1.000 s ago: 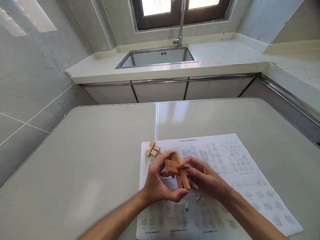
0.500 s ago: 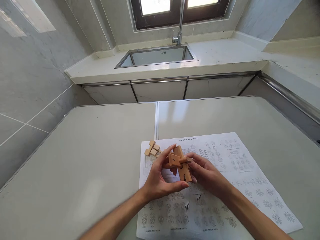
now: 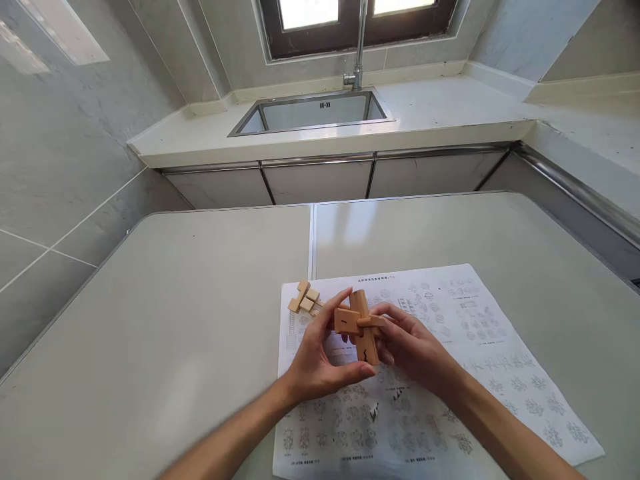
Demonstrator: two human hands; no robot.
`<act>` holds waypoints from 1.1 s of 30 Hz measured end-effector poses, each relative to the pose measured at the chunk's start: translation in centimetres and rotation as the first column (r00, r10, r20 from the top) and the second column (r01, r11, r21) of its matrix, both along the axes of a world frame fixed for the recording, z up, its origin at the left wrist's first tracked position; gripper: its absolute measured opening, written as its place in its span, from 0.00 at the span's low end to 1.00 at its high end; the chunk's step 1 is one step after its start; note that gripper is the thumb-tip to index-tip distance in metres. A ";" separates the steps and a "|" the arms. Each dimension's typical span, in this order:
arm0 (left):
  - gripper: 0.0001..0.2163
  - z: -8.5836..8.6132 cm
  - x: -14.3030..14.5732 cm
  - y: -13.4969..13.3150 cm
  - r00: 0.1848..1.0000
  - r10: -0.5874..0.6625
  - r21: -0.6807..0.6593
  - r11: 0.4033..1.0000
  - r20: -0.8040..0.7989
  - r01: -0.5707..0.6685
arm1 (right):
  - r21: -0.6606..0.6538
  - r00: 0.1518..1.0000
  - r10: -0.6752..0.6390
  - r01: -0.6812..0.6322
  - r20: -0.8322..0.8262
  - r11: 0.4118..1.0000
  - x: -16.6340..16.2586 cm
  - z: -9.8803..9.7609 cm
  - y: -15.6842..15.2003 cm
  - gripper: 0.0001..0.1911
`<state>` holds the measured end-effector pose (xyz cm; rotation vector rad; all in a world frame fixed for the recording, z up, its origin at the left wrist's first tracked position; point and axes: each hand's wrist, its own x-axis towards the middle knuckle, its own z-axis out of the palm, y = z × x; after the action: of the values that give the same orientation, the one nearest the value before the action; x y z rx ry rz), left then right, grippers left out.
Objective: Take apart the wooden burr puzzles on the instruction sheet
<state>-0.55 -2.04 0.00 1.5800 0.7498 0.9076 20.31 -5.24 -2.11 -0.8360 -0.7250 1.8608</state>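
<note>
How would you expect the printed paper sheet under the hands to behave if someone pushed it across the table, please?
The printed sheet looks thin and lies flat on the smooth table, so it would probably slide easily and flop if lifted. The loose wooden pieces rest on its far left corner and would likely ride along or scatter.

One head-worn view, looking forward and steeply down over a table.

The camera sits above the near edge of the table (image 3: pixel 200 280), facing its far edge and the counter with the sink (image 3: pixel 320 113) beyond. It is close to the left hand (image 3: pixel 320 353) and right hand (image 3: pixel 415 350), both low in the middle of the frame above a printed sheet (image 3: pixel 475 333), with the forearms entering from the bottom. The far wall's window is cut off at the top.
</note>
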 end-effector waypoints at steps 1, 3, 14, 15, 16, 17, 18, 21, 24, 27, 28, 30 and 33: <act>0.43 0.0 0.0 0.0 1.000 -0.008 -0.013 1.000 0.014 0.008 | -0.003 1.000 -0.006 0.006 -0.010 1.000 0.0 0.0 0.0 0.16; 0.36 -0.3 0.1 0.0 0.999 -0.021 -0.037 0.999 0.042 0.023 | -0.013 0.999 -0.028 0.028 -0.031 1.000 0.1 -0.1 0.1 0.18; 0.13 -0.6 0.4 -0.1 0.999 0.033 -0.024 0.999 -0.013 -0.033 | -0.035 0.997 0.006 -0.009 -0.072 0.999 0.2 -0.1 0.3 0.21; 0.13 -0.4 0.4 -0.2 0.999 0.039 -0.022 0.999 -0.023 -0.039 | -0.029 0.998 0.016 -0.018 -0.068 0.999 0.1 -0.1 0.3 0.21; 0.13 -0.3 0.5 -0.2 0.999 0.045 -0.024 0.999 -0.029 -0.046 | -0.023 0.997 0.021 -0.023 -0.068 0.999 0.1 -0.1 0.3 0.21; 0.12 -0.3 0.5 -0.3 0.998 0.052 -0.026 0.998 -0.029 -0.053 | -0.018 0.997 0.022 -0.024 -0.071 1.000 0.0 0.0 0.3 0.21; 0.12 -0.3 0.6 -0.3 0.998 0.060 -0.025 0.998 -0.025 -0.060 | -0.015 0.997 0.022 -0.023 -0.076 1.000 0.0 0.1 0.3 0.21; 0.10 -0.5 0.6 -0.4 0.997 0.071 0.006 0.997 -0.021 -0.071 | -0.010 0.997 0.020 -0.021 -0.078 1.000 -0.1 0.2 0.3 0.21; 0.09 -0.5 0.6 -0.5 0.995 0.085 0.080 0.994 -0.050 -0.080 | -0.010 0.998 0.021 -0.021 -0.064 1.000 -0.2 0.0 0.2 0.22; 0.08 -0.4 0.6 -0.7 0.989 0.101 0.153 0.985 -0.109 -0.083 | -0.025 0.999 0.019 -0.020 -0.051 0.999 -0.2 -0.3 0.1 0.20; 0.09 -0.4 0.6 -0.7 0.987 0.096 0.171 0.983 -0.130 -0.073 | -0.030 0.999 0.019 -0.021 -0.051 0.999 -0.3 -0.4 0.1 0.20; 0.10 -0.5 0.6 -0.8 0.982 0.079 0.198 0.979 -0.172 -0.044 | -0.036 0.999 0.014 -0.016 -0.052 0.999 -0.3 -0.5 0.0 0.19; 0.10 -0.9 0.5 -0.9 0.975 0.069 0.201 0.979 -0.210 -0.026 | -0.028 0.999 0.004 -0.005 -0.051 1.000 -0.2 -0.5 0.0 0.19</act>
<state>-0.08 -2.95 -0.91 1.8643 0.8743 0.8748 20.09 -5.25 -2.56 -0.8021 -0.6710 1.8930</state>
